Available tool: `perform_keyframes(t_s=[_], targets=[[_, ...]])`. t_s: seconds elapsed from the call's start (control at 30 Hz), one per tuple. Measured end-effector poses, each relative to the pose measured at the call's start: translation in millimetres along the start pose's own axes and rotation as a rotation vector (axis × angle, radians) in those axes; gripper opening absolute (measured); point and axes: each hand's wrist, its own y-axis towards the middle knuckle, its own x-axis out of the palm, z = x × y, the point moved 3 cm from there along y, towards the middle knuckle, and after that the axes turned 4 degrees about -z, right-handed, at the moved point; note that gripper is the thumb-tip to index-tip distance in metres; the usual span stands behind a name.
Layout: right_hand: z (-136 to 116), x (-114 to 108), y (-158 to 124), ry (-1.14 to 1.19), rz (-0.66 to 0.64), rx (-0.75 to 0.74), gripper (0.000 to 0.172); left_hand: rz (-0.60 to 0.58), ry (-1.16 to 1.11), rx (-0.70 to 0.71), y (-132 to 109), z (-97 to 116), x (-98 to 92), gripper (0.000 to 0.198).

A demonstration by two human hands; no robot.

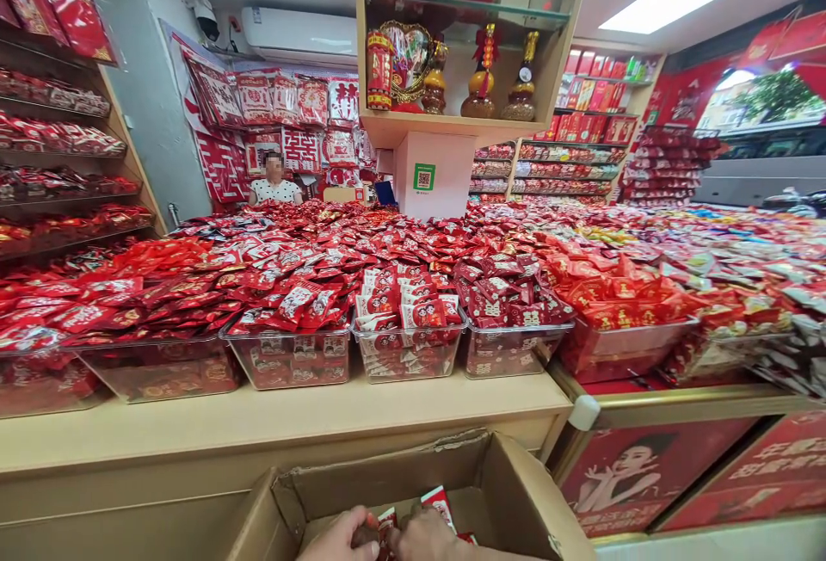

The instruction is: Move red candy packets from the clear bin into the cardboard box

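My hands are low in the frame, inside an open cardboard box point(387, 479). A small red-and-white packet point(385, 520) lies between them, partly covered by fingers. My left hand point(342, 537) curls its thumb and fingers at the packet's left side. From the right, my right hand point(424, 535) is closed over the same spot, its fingertips mostly hidden. Another red-and-white packet point(439, 502) sticks up just beyond my right hand, with a bit of red wrapping beside it. The lower part of the box is cut off by the frame.
Behind the box runs a pale wooden counter point(284, 415). Clear plastic bins heaped with red packets line it, including a bin point(409, 354) straight ahead. A red-panelled display case point(651, 475) stands at right. A shelf pillar point(432, 174) rises mid-counter; a person point(275, 187) is behind it.
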Motion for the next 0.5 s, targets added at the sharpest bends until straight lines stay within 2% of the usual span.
perform_keyframes(t_s=[0.07, 0.13, 0.27, 0.33, 0.4, 0.5], targets=[[4.4, -17.0, -2.9, 0.057, 0.028, 0.034, 0.022, 0.057, -0.006, 0.036, 0.1, 4.1, -6.1, 0.027], [10.0, -39.9, -7.8, 0.245, 0.134, 0.064, 0.020, 0.084, -0.101, 0.071, -1.1, 11.1, -13.1, 0.034], [21.4, -79.5, -19.2, 0.963, 0.363, 0.034, 0.028, 0.029, -0.420, 0.207, -8.4, 35.8, -23.1, 0.027], [25.3, -87.4, -22.7, 1.303, 0.382, 0.019, 0.033, 0.055, -0.474, 0.210, -12.8, 45.8, -26.6, 0.027], [27.3, -90.2, -25.1, 1.545, 0.370, -0.003, 0.037, 0.080, -0.510, 0.209, -16.5, 52.8, -28.3, 0.026], [28.8, -91.8, -27.4, 1.711, 0.366, -0.049, 0.036, 0.111, -0.542, 0.221, -19.7, 58.0, -28.7, 0.023]])
